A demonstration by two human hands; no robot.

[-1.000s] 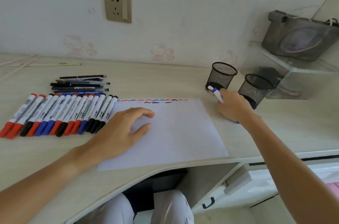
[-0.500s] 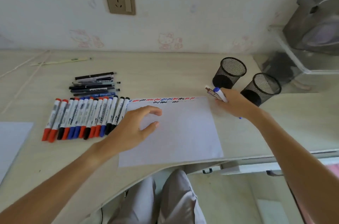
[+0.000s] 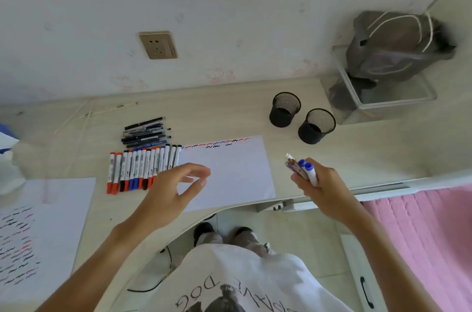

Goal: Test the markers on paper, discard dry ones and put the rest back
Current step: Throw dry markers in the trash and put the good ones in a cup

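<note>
Right hand (image 3: 323,184): gripped a small bundle of pens (image 3: 302,170), two blue caps visible plus a thinner clear one; a second ago it sat low beside the two mesh cups (image 3: 285,110), now it was lifted clear toward 4 o'clock of them.
Left hand (image 3: 176,187): held nothing, fingers loosely curled, raised off the test sheet (image 3: 229,173); it lay on that sheet before.
Camera: head rose, view now steeper, both feet visible under the desk (image 3: 383,148).
Test sheet: centre of desk, squiggles in red, blue and black only along its 12 o'clock edge.
Marker row (image 3: 143,168): red, blue and black caps, touching the sheet's 9 o'clock edge, unmoved.
Thin pens (image 3: 145,131): stacked at 12 o'clock of the row, unmoved.
Used sheet (image 3: 38,235): at 8 o'clock, covered in strokes.
Cups: both looked empty, can't tell for sure through mesh.
Read: bundle was picked up, not dropped in; likely heading for testing or sorting next.
</note>
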